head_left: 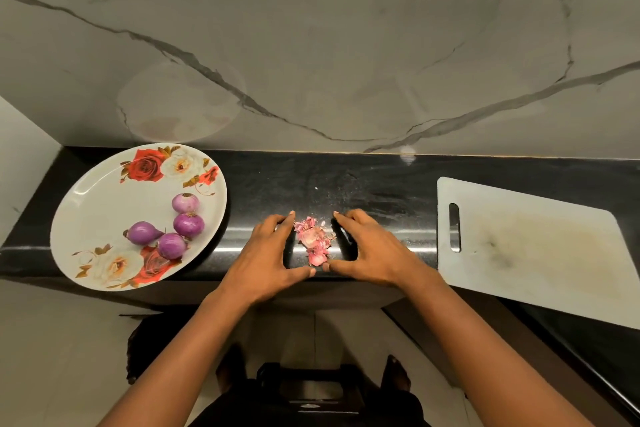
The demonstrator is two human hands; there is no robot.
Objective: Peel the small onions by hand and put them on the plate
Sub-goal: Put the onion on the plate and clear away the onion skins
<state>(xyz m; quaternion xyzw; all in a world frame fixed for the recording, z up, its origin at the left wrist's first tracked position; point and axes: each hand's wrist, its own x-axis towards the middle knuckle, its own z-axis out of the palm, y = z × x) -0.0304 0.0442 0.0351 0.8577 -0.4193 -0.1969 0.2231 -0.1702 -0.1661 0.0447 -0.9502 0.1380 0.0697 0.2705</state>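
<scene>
Grey marble wall (346, 45), veined in dark lines, rises behind a polished black desk (363, 184). From the head view I look straight down on it.

At the left lies my plate (104, 204), white with red and cream roses printed round its rim, reaching close to the desk's front edge. Four small onions (188, 224) sit on it, purple and shiny with their skins off, bunched on the plate's right half. Two are near the rim, one behind the other and touching. Two more lie nearer to me, one of them on its side with its pointed end toward the rest.

Between my hands a small heap of pink, papery onion skins (313, 241) lies on the bare desk, near its front edge. My left hand (270, 253) stands to the left of the heap and my right hand (367, 250) to the right, palms turned inward. On each hand the fingers (284, 224) are held together and gently curved, tips down on the desk beside the far end of the heap. My thumbs point at each other on the near side and almost meet just below the skins. Together my fingers make a wide, loose ring around the heap and grip nothing. Whether they touch the skins I cannot tell.

Off to the right, well apart from my right hand, a white cutting board (536, 246) with a slot handle lies on the desk, stained yellowish in its middle.
</scene>
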